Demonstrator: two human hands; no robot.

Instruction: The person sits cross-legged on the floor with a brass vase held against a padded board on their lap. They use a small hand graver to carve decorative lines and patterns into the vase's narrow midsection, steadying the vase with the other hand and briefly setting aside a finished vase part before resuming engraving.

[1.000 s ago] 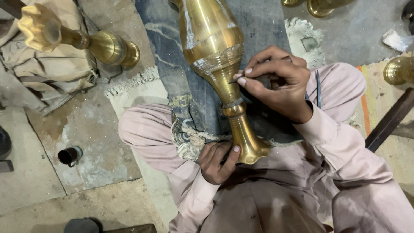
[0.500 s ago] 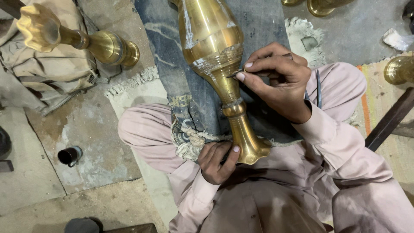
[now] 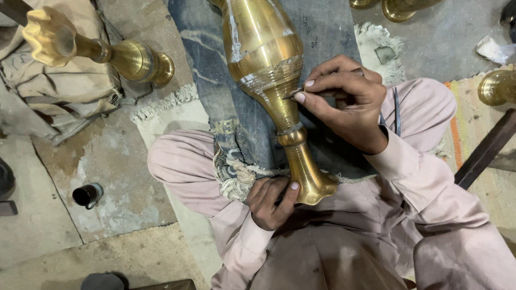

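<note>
Hands both clamped: left hand (image 3: 271,200) on one brass vase (image 3: 269,70), right hand (image 3: 346,102) on perhaps a graver (image 3: 298,92).

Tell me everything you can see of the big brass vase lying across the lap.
The tall polished brass vase lies lengthwise over a blue-grey cloth, its flared scalloped foot toward the person. It has a wide body with engraved bands, a narrow ringed stem, and pale scuffed patches. The left hand grips the foot; the right hand presses a thin metal tool against the lower body. Its top is out of frame.

A tall, shiny brass vase (image 3: 269,70) lies tilted across a lap, its flared foot nearest, a thin tool (image 3: 317,92) touching its neck.
</note>
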